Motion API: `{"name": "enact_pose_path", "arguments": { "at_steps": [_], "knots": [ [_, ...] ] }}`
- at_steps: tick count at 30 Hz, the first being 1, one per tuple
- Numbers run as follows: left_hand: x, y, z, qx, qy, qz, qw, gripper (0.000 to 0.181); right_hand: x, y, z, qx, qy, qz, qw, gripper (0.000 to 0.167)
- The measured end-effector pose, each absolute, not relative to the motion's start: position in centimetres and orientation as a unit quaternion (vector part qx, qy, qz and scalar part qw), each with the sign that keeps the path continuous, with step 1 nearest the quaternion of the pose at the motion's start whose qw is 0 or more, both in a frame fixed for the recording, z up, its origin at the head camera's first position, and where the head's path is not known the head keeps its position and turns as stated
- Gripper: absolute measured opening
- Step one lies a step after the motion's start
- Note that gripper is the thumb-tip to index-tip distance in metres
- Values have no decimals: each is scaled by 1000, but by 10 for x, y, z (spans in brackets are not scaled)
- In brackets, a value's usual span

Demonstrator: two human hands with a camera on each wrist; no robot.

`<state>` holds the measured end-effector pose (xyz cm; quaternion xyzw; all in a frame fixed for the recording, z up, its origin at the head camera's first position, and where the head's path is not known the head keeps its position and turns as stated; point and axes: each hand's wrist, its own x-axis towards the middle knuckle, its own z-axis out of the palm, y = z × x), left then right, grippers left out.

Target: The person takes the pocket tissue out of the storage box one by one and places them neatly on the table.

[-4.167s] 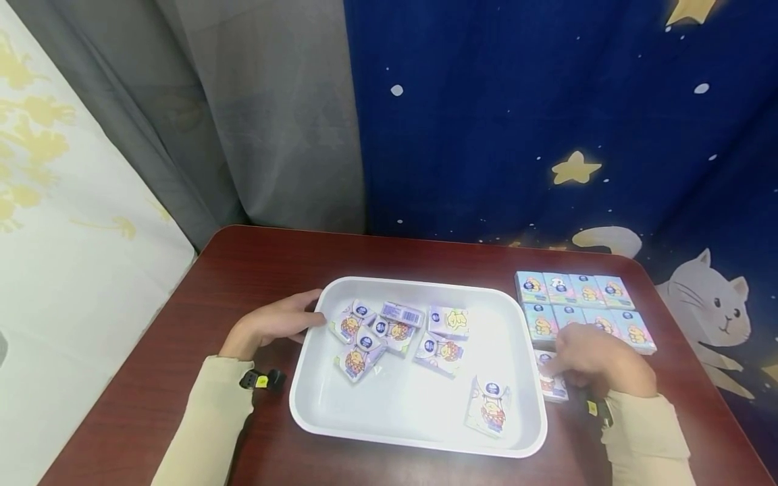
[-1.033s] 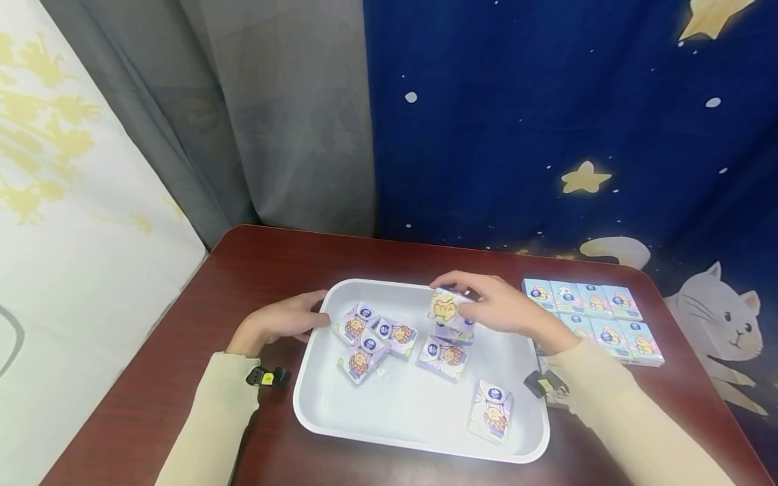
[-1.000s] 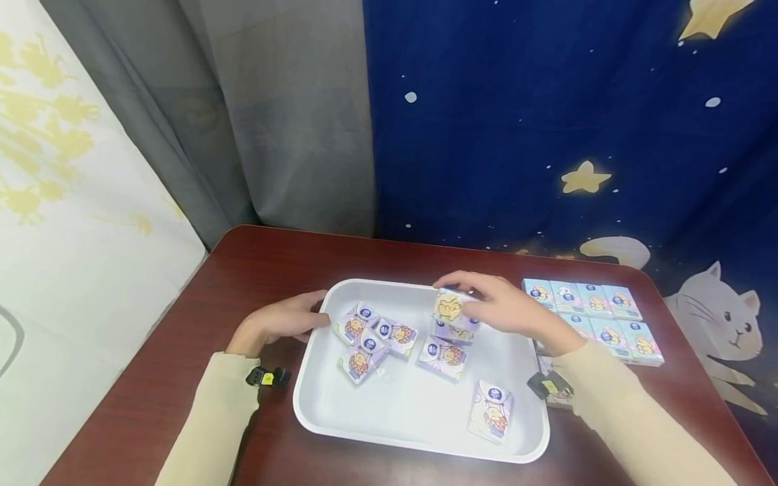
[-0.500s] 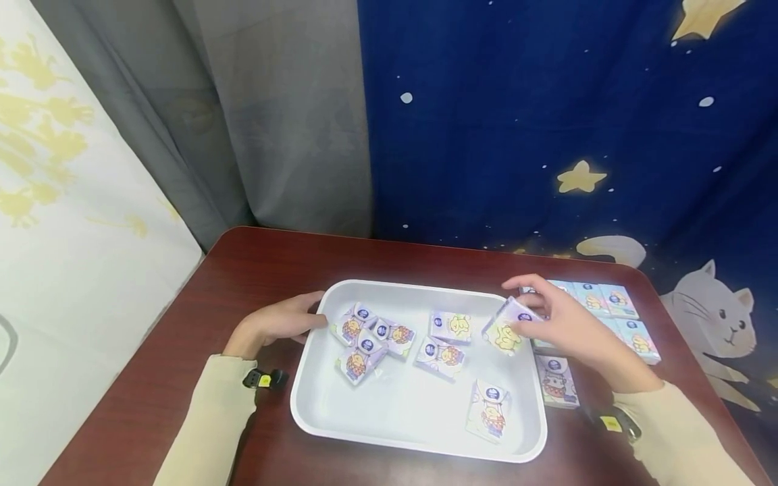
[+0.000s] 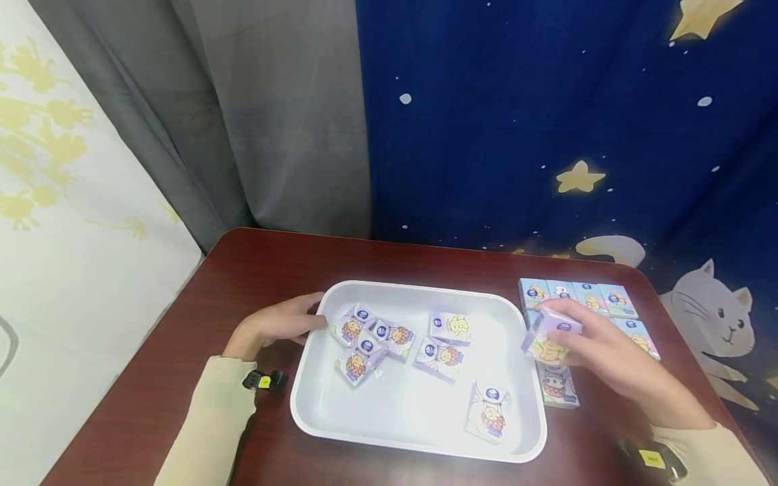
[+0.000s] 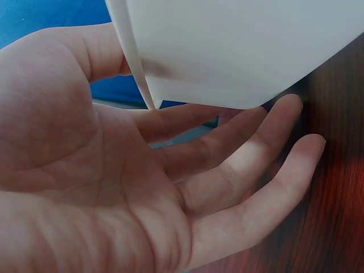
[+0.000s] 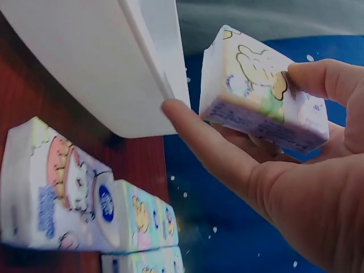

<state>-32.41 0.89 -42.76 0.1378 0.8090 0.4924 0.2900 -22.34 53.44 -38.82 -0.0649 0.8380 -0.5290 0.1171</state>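
Note:
My right hand (image 5: 602,354) pinches a small purple tissue pack (image 5: 539,341) between thumb and fingers, tilted above the right rim of a white plastic tray (image 5: 419,447). In the right wrist view the held pack (image 7: 250,85) shows a yellow cartoon figure. My left hand (image 5: 276,325) holds the tray's left side; its thumb is over the rim and its fingers lie along the outer wall (image 6: 227,57) in the left wrist view. Inside the tray lie several purple packs: a loose cluster (image 5: 358,358) at left, two near the middle (image 5: 442,358), and one pack (image 5: 488,410) at lower right.
Blue tissue packs (image 5: 620,300) lie in two neat rows right of the tray, partly hidden by my right hand. Just below them a purple pack (image 5: 558,388) lies on the dark red table (image 5: 389,256). Curtains (image 5: 450,135) hang behind the table.
My right hand has lifted the purple pack out of the tray's upper part and carried it right, past the rim. A pack beneath it now shows. My left hand stays on the tray.

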Motion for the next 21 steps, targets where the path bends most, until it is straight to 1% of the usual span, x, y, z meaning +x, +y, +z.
{"name": "enact_pose_path", "arguments": {
  "at_steps": [5, 11, 13, 17, 21],
  "knots": [
    [-324, 9, -427, 138, 810, 492, 288, 59, -213, 552, -397, -63, 814, -563, 125, 45],
    [-323, 9, -427, 137, 810, 492, 288, 59, -200, 570, -405, -22, 824, -553, 122, 50],
    [-323, 9, -427, 137, 809, 493, 289, 60, -196, 577, -408, -11, 823, -555, 120, 50],
    [-323, 9, -427, 137, 807, 495, 290, 61, -190, 593, -421, -4, 806, -580, 116, 46],
    [-323, 9, -427, 136, 808, 494, 289, 60, -183, 608, -435, 12, 792, -598, 124, 50]
  ]
}}
